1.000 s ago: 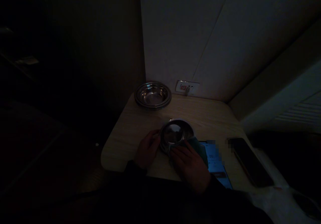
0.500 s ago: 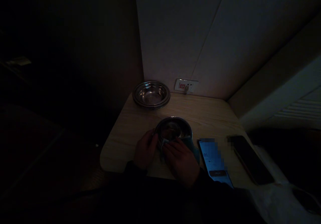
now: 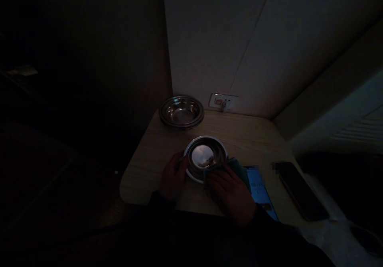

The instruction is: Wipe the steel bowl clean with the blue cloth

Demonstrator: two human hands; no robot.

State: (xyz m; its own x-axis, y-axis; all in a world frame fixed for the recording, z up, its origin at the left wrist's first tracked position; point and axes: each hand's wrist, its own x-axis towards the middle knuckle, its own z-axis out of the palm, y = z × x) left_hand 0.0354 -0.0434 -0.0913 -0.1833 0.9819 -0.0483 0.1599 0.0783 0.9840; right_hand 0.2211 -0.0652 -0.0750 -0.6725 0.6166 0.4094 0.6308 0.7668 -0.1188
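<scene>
A round, shiny metal bowl (image 3: 202, 155) rests on the pale wooden table (image 3: 143, 167) in front of me. My left hand (image 3: 174, 176) grips its left rim, thumb and fingers closed on the edge. At the bowl's lower right, my right hand (image 3: 229, 193) presses a teal cloth (image 3: 237, 169) against the rim and inner wall. Part of the cloth is covered by that hand. Farther back on the left stands a stack of metal bowls (image 3: 181, 113), nested in one another. The scene is dark, so fingertip detail is faint.
A lit phone (image 3: 259, 193) lies right of my right hand, partly covered by the cloth and hand. A dark phone-like object (image 3: 302, 191) lies farther right. A wall socket (image 3: 224, 101) with a switch is just above the table's back edge.
My right hand and the cloth have moved right along the bowl, now overlapping the lit phone. The bowl's bottom is uncovered and reflects light. My left hand stays at the left rim.
</scene>
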